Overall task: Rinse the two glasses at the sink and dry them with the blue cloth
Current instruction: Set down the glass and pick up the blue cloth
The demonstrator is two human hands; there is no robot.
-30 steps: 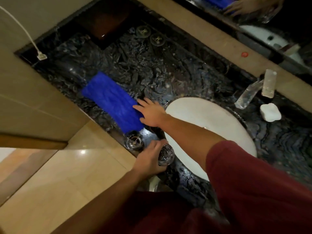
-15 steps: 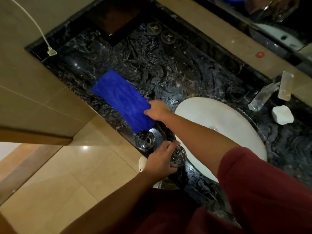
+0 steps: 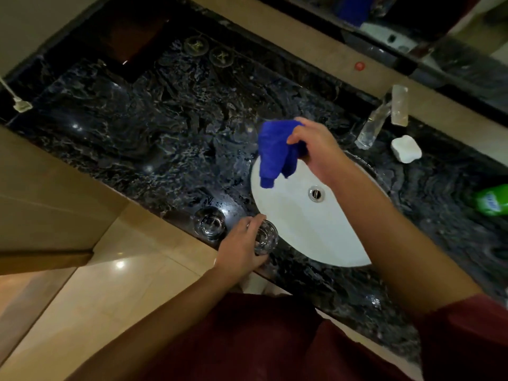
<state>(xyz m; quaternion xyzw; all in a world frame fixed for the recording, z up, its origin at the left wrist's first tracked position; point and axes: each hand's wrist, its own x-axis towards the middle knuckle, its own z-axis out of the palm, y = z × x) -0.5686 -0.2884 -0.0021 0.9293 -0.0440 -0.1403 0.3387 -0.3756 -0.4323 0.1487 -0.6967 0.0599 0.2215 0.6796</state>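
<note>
R hand (image 3: pixel 316 149) grips the blue cloth (image 3: pixel 275 152), bunched up and lifted off the tabletop (image 3: pixel 165 133); the cloth hangs down over the far-left rim of the white sink (image 3: pixel 302 229), its lower end dangling above the basin. Fingers curl round the top of the bunch, thumb side toward the camera.

L hand (image 3: pixel 242 246) holds one glass (image 3: pixel 265 237) w/ fingers wrapped round its side, at the front edge of the tabletop, just beside the sink's near-left rim. Can't tell whether the glass base rests on the stone or is raised a bit. The second glass (image 3: pixel 209 224) stands upright on the tabletop, just left of the held one, near the front edge, untouched.

Tabletop is dark marbled stone, looks wet and glossy. Sink drain (image 3: pixel 316 193) shows at mid basin. Behind the sink, a chrome faucet (image 3: pixel 373 125) angles toward the basin; a white soap bar (image 3: pixel 406 148) lies just to its right. A green bottle (image 3: pixel 492 200) lies at the far right edge, partly cut off. Two round coasters (image 3: pixel 209 50) sit at the back of the tabletop. Person's dark red sleeve (image 3: pixel 467 339) fills the lower right corner.
</note>
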